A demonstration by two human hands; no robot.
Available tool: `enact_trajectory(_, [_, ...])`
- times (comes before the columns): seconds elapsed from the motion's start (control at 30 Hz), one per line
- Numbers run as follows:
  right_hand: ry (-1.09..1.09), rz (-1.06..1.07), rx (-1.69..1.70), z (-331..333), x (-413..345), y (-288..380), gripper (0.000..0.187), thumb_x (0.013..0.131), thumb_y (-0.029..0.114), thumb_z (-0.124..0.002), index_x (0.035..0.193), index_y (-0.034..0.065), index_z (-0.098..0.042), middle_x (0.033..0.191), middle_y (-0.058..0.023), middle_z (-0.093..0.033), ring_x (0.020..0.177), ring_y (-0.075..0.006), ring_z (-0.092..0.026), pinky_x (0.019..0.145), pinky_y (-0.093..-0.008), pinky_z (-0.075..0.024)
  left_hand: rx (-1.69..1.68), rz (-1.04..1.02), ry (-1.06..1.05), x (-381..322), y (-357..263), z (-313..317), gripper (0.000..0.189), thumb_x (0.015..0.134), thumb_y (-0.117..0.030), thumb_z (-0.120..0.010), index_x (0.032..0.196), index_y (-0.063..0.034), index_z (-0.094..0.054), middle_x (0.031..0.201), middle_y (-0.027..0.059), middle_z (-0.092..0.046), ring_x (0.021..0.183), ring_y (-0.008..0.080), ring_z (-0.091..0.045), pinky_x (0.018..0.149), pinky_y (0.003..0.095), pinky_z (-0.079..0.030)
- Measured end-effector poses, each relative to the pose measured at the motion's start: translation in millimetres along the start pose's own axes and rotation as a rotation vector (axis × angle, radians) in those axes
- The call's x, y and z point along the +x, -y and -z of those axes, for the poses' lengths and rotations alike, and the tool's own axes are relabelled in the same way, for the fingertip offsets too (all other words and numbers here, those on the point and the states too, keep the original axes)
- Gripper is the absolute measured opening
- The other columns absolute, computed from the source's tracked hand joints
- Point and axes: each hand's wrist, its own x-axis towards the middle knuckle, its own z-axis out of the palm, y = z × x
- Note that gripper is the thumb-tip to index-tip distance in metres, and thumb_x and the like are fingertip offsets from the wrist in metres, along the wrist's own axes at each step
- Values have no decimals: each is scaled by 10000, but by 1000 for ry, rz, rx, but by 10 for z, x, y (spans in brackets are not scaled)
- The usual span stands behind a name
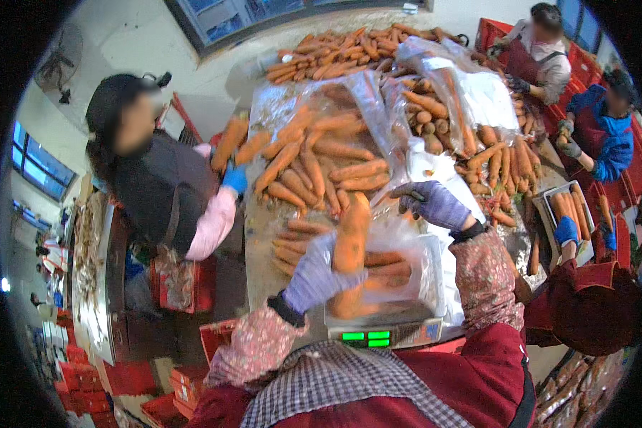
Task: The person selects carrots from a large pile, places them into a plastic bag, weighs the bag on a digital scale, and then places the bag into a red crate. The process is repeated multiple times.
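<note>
My left hand (318,278), in a purple knit glove, grips a large carrot (351,235) above a digital scale with a lit green display (374,338). My right hand (430,203), gloved alike, hovers over the table to the right with its fingers apart and nothing seen in it. On the scale a clear plastic bag (406,278) holds several carrots (388,267). Beyond my hands, loose carrots (305,166) lie heaped beside another clear plastic bag (369,101). The lower part of the held carrot is blurred.
At the left a co-worker in blue gloves (235,179) handles carrots. More co-workers stand at the right, one with a blue glove (566,231) at a tray of carrots (586,246). White plastic bags (430,166) lie near my right hand. More carrots (348,51) cover the table's far end.
</note>
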Motion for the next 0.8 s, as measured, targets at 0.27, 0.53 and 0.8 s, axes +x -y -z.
enact_trajectory(0.27, [-23,218,215,-734,-647,495,956,630,347,-823,1380,21,-328,1298,-165,-480,1216,-255,-441,1026,-362,-335,-615,193,-120,103,-104,-22,324,853,-378,-638,994,-91,-584,856,-28,-575,708,36,-532,565,199,-438])
enact_trajectory(0.53, [-34,115,-139,-121,-963,702,812,591,254,-817,1304,62,-481,981,-140,-658,883,-168,-642,810,-322,-489,-1389,737,-37,-249,-125,544,674,786,-708,-480,945,-60,-576,642,41,-559,375,101,-434,298,192,-277])
enact_trajectory(0.8, [485,-46,-688,-303,-951,932,631,596,396,-761,1155,149,-604,786,-174,-647,701,-342,-629,638,-406,-497,-1300,616,116,-457,-193,496,645,796,-674,-513,982,-58,-551,677,49,-540,407,82,-400,332,177,-263])
